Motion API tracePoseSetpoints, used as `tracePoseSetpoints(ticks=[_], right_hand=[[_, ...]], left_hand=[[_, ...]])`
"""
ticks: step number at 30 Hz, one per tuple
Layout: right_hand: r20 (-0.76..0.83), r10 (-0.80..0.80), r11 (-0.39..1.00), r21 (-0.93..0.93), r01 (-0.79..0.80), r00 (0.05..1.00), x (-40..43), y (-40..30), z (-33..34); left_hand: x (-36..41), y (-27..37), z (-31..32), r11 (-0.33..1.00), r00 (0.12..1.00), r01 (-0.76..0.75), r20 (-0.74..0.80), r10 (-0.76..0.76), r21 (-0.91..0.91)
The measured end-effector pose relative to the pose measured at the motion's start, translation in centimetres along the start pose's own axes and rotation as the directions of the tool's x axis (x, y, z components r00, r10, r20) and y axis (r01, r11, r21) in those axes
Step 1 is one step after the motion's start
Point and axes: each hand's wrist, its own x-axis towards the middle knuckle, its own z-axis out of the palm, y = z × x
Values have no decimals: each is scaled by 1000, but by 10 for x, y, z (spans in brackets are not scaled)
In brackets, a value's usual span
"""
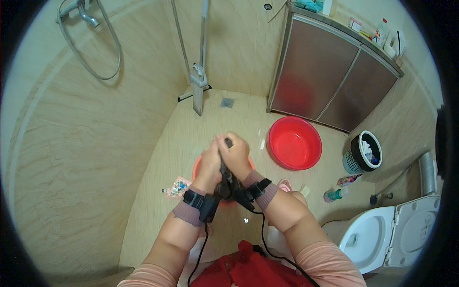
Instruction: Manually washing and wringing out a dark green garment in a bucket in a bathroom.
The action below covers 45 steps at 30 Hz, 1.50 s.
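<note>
My left hand point(209, 163) and my right hand point(235, 154) are close together, both gripping a dark, wet-looking cloth point(225, 174). One end of the cloth pokes up between the fingers, and the rest hangs down between my wrists. Beneath the hands is an orange-red basin point(195, 168), mostly hidden by the hands and forearms, so its contents cannot be seen. To the right, a larger red plastic basin point(294, 142) stands on the tiled floor. Left of the hands lies a printed pouch with a spout point(179, 187).
A toilet point(365, 238) with its lid up stands at the lower right, near a pump bottle point(333, 195) and a waste bin point(362, 154). A metal-framed cabinet point(315, 68) is at the back right. A floor squeegee point(197, 89) leans in the corner by a floor drain point(227, 103).
</note>
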Motion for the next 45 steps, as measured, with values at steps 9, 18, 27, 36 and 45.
tracePoseSetpoints(ticks=[9, 18, 27, 36, 45], right_hand=[[-38, 96, 995, 17, -95, 995, 19, 12, 8], [-17, -82, 991, 103, 84, 996, -5, 2, 20], [75, -231, 941, 273, 203, 970, -27, -27, 17], [49, -172, 959, 235, 156, 984, -19, -11, 14], [3, 75, 969, 235, -74, 997, 3, 13, 6]], left_hand=[[14, 2, -11, 997, 995, 51, 85, -46, -54], [30, -11, -34, 998, 985, 61, 165, -56, -24], [49, -1, -61, 999, 987, 34, 158, -39, 34], [29, 6, -35, 986, 964, 62, 264, -19, -155], [14, -6, -7, 968, 986, 119, 137, -90, -221]])
